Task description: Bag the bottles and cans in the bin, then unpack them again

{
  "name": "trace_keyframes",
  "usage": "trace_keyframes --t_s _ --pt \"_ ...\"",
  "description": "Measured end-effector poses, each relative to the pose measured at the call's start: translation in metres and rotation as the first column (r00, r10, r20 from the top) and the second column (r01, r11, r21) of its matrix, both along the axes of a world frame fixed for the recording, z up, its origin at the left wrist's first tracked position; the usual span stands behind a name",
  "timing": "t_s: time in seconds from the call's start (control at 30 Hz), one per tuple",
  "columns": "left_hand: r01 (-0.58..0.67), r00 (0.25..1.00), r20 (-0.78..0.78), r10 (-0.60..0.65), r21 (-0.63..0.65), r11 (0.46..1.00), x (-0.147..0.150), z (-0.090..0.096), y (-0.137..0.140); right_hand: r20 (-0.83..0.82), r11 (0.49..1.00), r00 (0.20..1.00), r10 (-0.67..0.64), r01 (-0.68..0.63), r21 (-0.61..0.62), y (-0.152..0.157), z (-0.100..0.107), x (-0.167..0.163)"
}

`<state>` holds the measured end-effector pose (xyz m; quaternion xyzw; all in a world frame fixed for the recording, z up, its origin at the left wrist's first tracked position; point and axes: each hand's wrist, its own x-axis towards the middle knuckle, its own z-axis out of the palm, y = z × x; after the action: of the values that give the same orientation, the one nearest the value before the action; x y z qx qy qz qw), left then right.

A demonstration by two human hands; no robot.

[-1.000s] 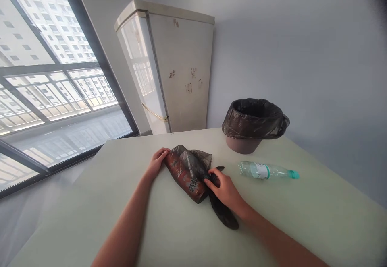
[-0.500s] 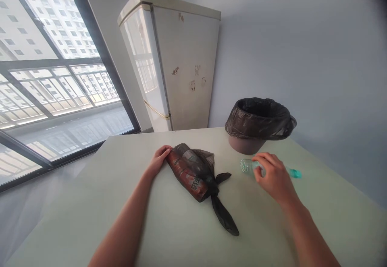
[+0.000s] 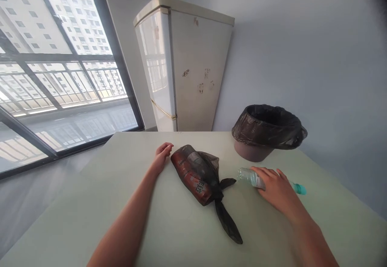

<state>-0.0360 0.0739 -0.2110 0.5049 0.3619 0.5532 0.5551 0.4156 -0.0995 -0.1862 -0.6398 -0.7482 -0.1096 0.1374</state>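
Note:
A see-through black plastic bag [image 3: 208, 165], knotted at its near end, lies on the table with red printed cans or packs showing through. Just left of its far end rests my left hand [image 3: 163, 154], fingers loosely bent and a little apart, with nothing in them. My right hand [image 3: 275, 188] is wrapped over the middle of a clear plastic bottle [image 3: 246, 175] lying on its side. The bottle's green cap shows past the hand on the right, and its base points toward the bag's knot. Part of the bottle is hidden under my fingers.
Behind the bottle, a brownish bin [image 3: 254, 152] lined with a black bag stands on the pale table [image 3: 181, 234]. A worn white fridge [image 3: 196, 57] is beyond the table's far edge. Large window panes [image 3: 69, 73] are on the left.
My left hand has come slightly away from the bag. My right hand has shifted from a fingertip grasp to lying flatter around the bottle, which is turned slightly. The view has tilted a little.

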Motion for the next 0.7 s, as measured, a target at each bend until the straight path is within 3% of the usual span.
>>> trace_keyframes --t_s 0.1,0.2,0.33,0.4,0.43,0.57,0.63,0.7 --pt "0.015 0.993 0.116 -0.015 0.0 1.0 -0.007 0.003 0.0 0.059 0.959 0.992 0.11 -0.121 0.257 -0.004 0.023 -0.047" --pt "0.057 0.971 0.232 -0.061 0.024 0.998 -0.014 0.007 -0.003 0.17 0.815 0.958 0.23 -0.286 0.504 -0.01 0.047 -0.1" --pt "0.106 0.934 0.337 -0.119 0.056 0.993 -0.017 0.011 -0.006 0.362 0.62 0.783 0.505 -0.621 0.48 0.008 0.066 -0.159" --pt "0.188 0.913 0.358 -0.193 0.048 0.981 -0.016 0.013 -0.008 0.391 0.502 0.702 0.595 -0.705 0.502 0.034 0.069 -0.186" --pt "0.25 0.893 0.377 -0.244 0.035 0.968 -0.015 0.013 -0.009 0.391 0.476 0.675 0.626 -0.728 0.493 0.05 0.069 -0.199" --pt "0.438 0.794 0.483 -0.368 -0.034 0.899 -0.015 0.012 -0.013 0.367 0.491 0.612 0.7 -0.786 0.376 0.109 0.063 -0.249" --pt "0.432 0.785 0.518 -0.34 -0.065 0.899 -0.017 0.012 -0.014 0.328 0.507 0.591 0.737 -0.805 0.31 0.126 0.058 -0.269" --pt "0.398 0.78 0.555 -0.29 -0.081 0.914 -0.02 0.013 -0.012 0.153 0.552 0.591 0.792 -0.8 0.236 0.132 0.054 -0.285"
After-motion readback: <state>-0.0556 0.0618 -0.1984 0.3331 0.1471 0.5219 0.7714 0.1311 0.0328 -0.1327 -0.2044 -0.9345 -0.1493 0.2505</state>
